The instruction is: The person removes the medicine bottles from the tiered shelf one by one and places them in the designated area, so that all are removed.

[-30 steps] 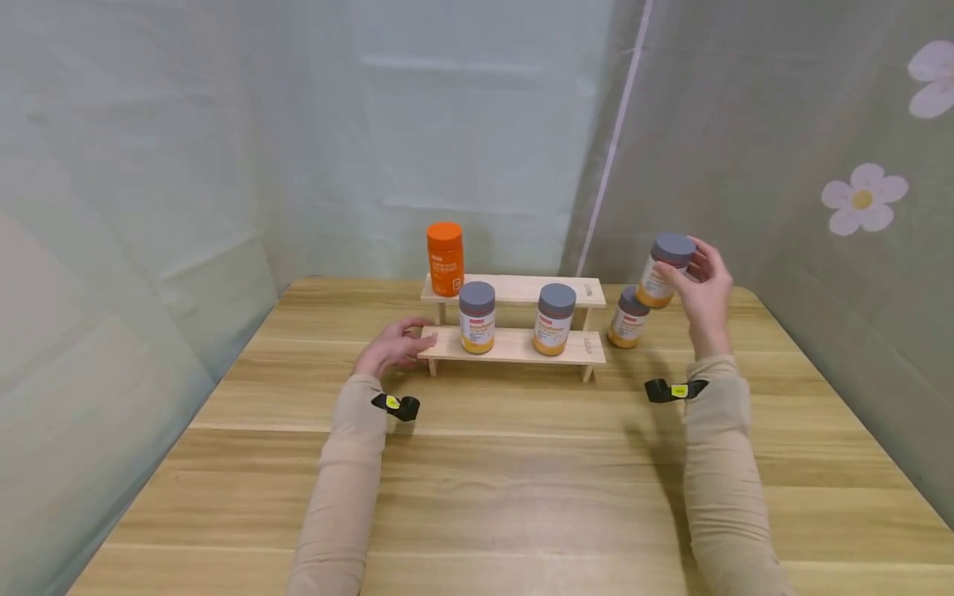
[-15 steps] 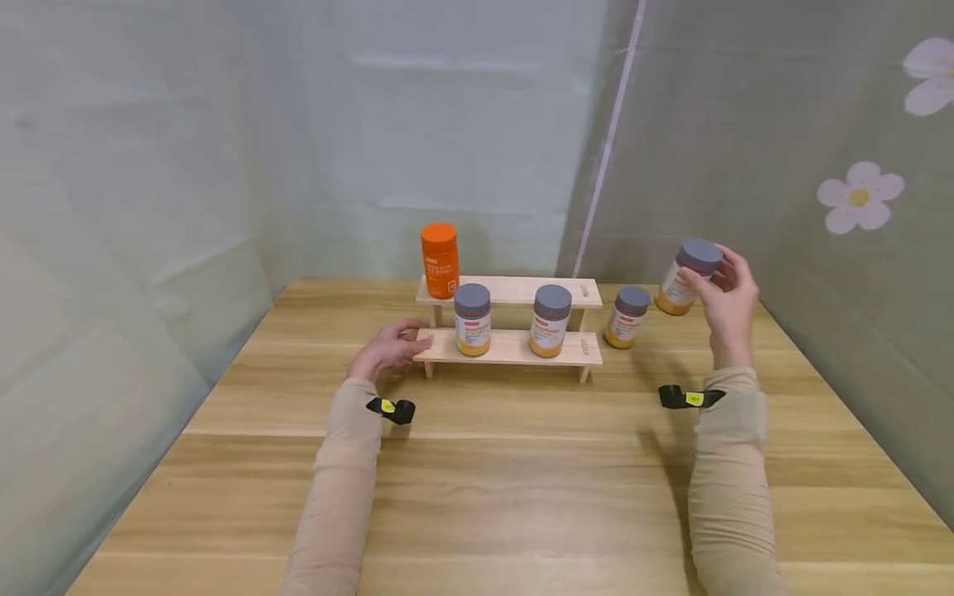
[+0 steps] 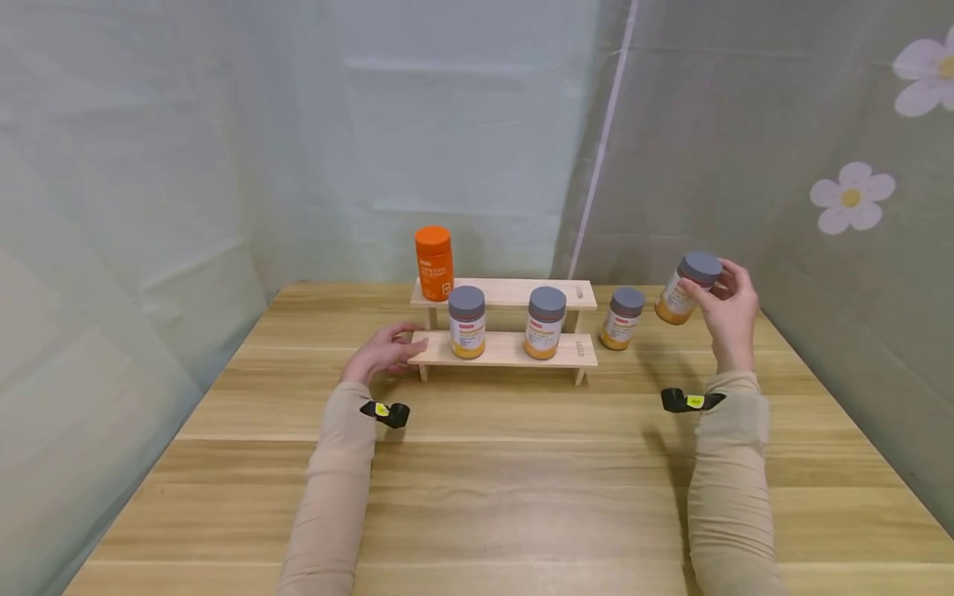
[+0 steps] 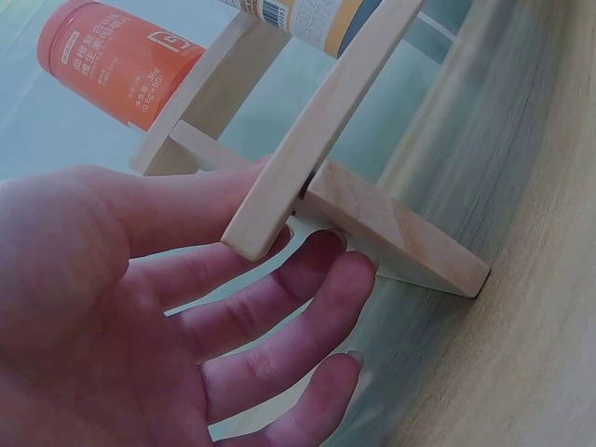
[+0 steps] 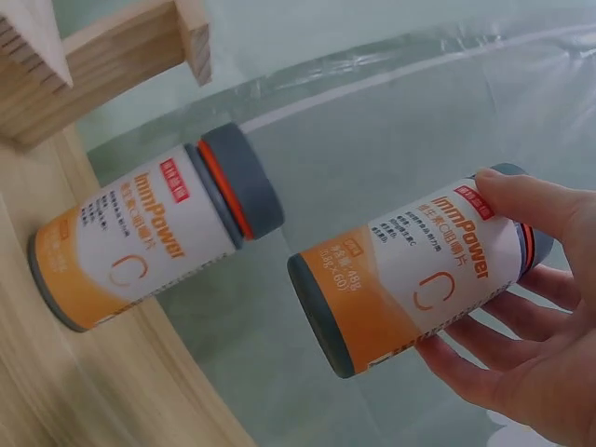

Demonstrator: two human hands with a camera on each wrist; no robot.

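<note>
My right hand [image 3: 732, 314] grips a vitamin bottle [image 3: 676, 300] near its grey lid. The bottle has a white and orange label and tilts, its base held above the table in the right wrist view. To its left, a matching bottle [image 3: 621, 323] stands upright on the table beside the shelf's right end. My left hand [image 3: 383, 352] holds the left end of the two-step wooden shelf [image 3: 505, 349], thumb over the lower board and fingers beneath, as the left wrist view shows. Two more grey-lidded bottles [image 3: 467, 324] stand on the lower step. An orange bottle [image 3: 435, 269] occupies the upper step's left end.
The wood-grain table [image 3: 507, 480] extends toward me from the shelf. Pale curtain fabric [image 3: 462, 124] hangs behind the table, with a flower-printed sheet [image 3: 850, 285] along the right. Each wrist carries a small black camera [image 3: 391, 414].
My right hand has carried its bottle to the right, away from the bottle standing on the table, then slightly lower. The left hand stays at the shelf's end. The head view has shifted slightly.
</note>
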